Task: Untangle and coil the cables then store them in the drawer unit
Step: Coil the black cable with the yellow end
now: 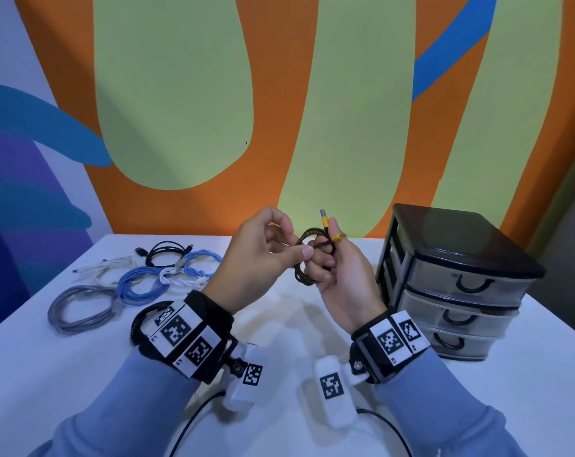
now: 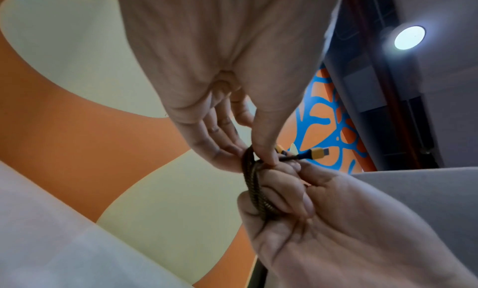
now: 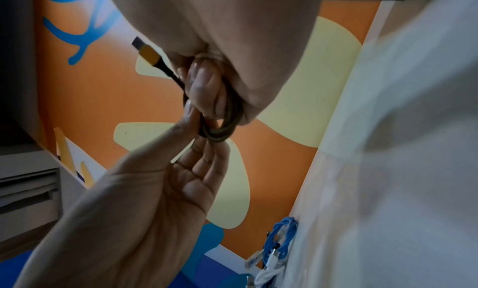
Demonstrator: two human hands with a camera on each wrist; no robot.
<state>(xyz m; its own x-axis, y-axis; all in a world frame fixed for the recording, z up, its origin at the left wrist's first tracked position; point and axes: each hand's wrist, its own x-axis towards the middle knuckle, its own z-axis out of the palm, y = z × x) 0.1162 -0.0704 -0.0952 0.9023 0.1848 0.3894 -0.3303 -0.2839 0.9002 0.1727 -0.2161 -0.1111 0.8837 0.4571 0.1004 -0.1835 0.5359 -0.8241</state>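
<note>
The braided cable (image 1: 304, 258) is sitting as a small coil held above the table (image 1: 312, 423), between the two hands, left of the drawer unit (image 1: 454, 282). The coil is standing roughly upright, its long axis running near-to-far and tilting up, and its yellow plug (image 1: 324, 220) is pointing upward toward the wall (in the left wrist view the same plug (image 2: 318, 153) is sticking out sideways past the fingers). A second yellow end (image 1: 337, 238) is peeking out by the right thumb.

Much of the coil is being hidden inside the right hand (image 1: 342, 275), and the wrist views are blurring the braid (image 3: 225, 126), so the number of loops is hard to make out. The drawers are looking closed; their contents cannot be told.

The right hand is standing palm-left, fingers curling round the coil's near side. The left hand (image 1: 259, 258) is reaching in from the left, thumb and forefinger pinching the coil's left edge, the other fingers bending loosely above it.

Other cables (image 1: 141, 275), grey, blue, white and black, are lying coiled on the table's left side, well apart from the hands.
</note>
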